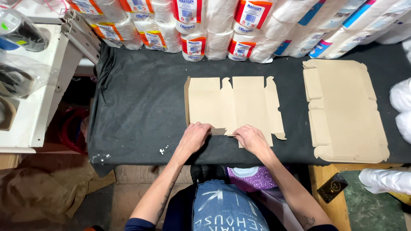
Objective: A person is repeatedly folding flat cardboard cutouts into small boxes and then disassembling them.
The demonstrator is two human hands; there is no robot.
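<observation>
Head view: I look straight down at a table draped in black cloth, with my two bare forearms reaching up from the bottom edge.
Flat box blank: I see an unfolded tan cardboard blank lying flat near the middle of the cloth, its flaps and notches spread out, its near edge close to the table's front.
Left hand: my left hand rests palm down on the lower left corner of the blank, fingers curled over the near edge and pinching a small flap there.
Right hand: my right hand lies on the lower middle of the blank, fingers bent and pressing on the card, thumb side toward the left hand; the two hands are close together but not touching.
Fold between hands: I see a small darker wedge of card between the fingertips, where a flap is raised off the cloth.
Stack of blanks: a pile of the same tan cardboard blanks lies to the right, well apart from the one under my hands.
Paper rolls: wrapped packs of white paper rolls line the far edge of the table.
Phone: a dark phone lies on a wooden surface below the right end of the table.
</observation>
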